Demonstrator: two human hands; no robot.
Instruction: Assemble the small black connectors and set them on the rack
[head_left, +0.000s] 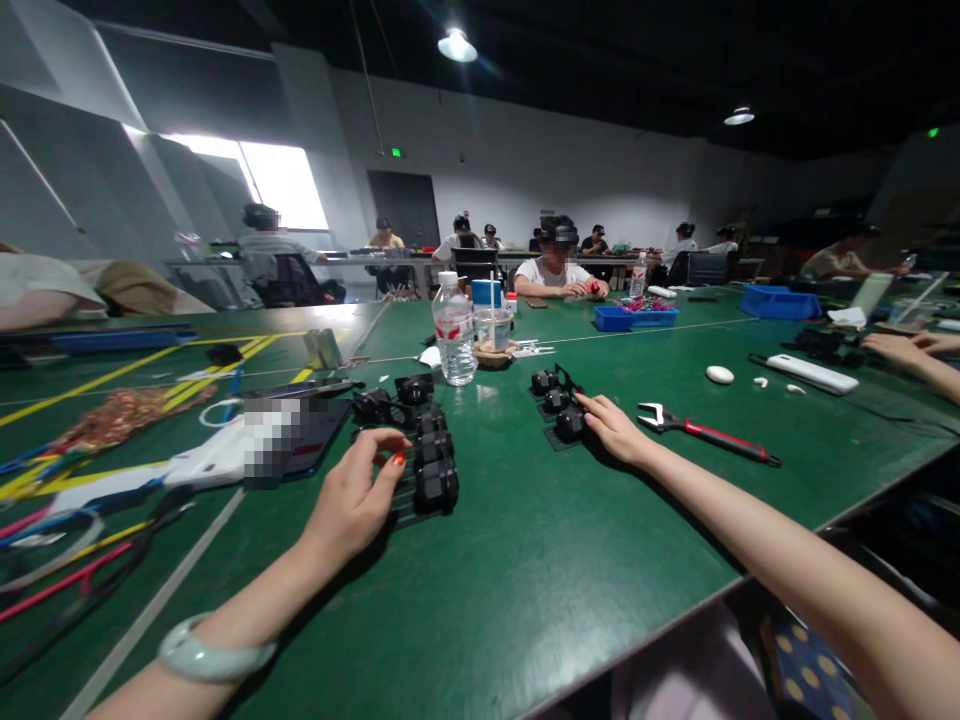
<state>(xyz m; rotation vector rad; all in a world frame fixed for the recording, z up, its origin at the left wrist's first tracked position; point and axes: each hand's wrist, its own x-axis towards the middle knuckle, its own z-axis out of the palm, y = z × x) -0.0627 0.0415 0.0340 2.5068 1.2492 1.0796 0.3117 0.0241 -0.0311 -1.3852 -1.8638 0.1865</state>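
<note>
My left hand [360,490] rests by a row of black blocky plastic parts [436,480] with thin pins or strips beneath them. Its fingers are bent, with thumb and forefinger apart and nothing seen between them. My right hand [616,430] reaches to a second, shorter group of black parts [556,402]. Those fingers are stretched out, tips touching the nearest parts; the far side of the fingertips is hidden. To the right of that hand lies an adjustable wrench [709,436] with a red and black handle.
A water bottle [455,335] and a cup with a straw [493,325] stand beyond the parts. Cables [82,560], copper wire [135,410] and a white device [225,450] lie left. Blue trays [636,317] sit farther back. A co-worker's hand [896,350] is at right.
</note>
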